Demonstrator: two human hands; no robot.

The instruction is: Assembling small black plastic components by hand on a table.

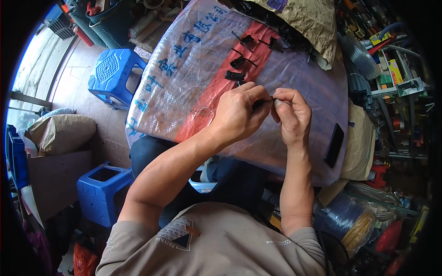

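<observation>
Over the woven plastic sack sheet (pixel 159 103), my two hands meet, fingertips close together. My left hand (pixel 241 110) is closed, its fingers curled round a dark piece that they mostly hide. Thumb and finger of my right hand (pixel 293 115) pinch at a tiny dark bit between the hands, too small to name. Just beyond my left hand, a small black plastic part (pixel 235 75) lies on the sheet's red stripe (pixel 202 110). Farther up the stripe are more black parts with thin rods, among them one black part (pixel 237 62) and another black part (pixel 247 39).
A black phone (pixel 334 145) lies at the sheet's right. Brown paper sacking (pixel 313 27) covers the far end. Two blue plastic stools, a far stool (pixel 115 73) and a near stool (pixel 103 193), stand at left beside a stuffed sack (pixel 64 133). Crowded shelves (pixel 398 92) line the right.
</observation>
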